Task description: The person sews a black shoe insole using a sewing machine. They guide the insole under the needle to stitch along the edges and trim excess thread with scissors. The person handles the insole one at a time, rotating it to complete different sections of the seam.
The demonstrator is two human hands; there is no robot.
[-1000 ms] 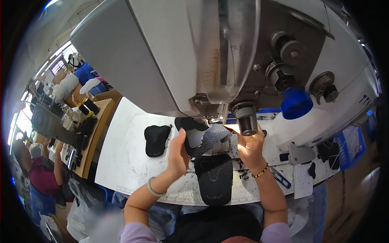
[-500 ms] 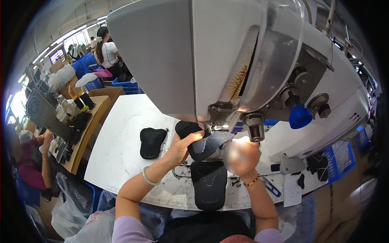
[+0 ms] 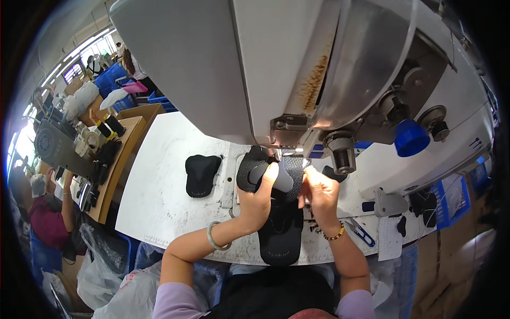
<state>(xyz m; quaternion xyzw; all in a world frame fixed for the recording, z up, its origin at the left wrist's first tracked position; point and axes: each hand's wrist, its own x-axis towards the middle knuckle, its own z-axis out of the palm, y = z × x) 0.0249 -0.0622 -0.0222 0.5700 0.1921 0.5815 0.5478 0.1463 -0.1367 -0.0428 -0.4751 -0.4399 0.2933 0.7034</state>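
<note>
A shoe-upper piece [image 3: 296, 167], black and grey with a textured surface and a smooth grey patch, lies curved under the needle area of a white sewing machine [image 3: 196, 58]. My left hand [image 3: 257, 201] is closed on its left part, thumb pressed on top and the other fingers hidden. My right hand [image 3: 322, 195] pinches its right edge between thumb and fingers. Just below, nearer me, a black padded tongue-shaped piece [image 3: 280, 236] lies flat, its far end under the upper piece. Another black padded piece [image 3: 202, 175] rests on the white table to the left.
Blue-handled thread snips [image 3: 363, 234] and a paper sheet [image 3: 390, 240] lie to my right, near black scraps and a blue basket [image 3: 451, 202]. The machine's blue knob [image 3: 411, 139] juts out above right. At far left a co-worker [image 3: 50, 215] sits beside another machine.
The upper piece has turned and bunched under the needle. My left hand has shifted right onto its grey patch; my right hand, blurred before, now pinches its right edge. The view has moved slightly.
</note>
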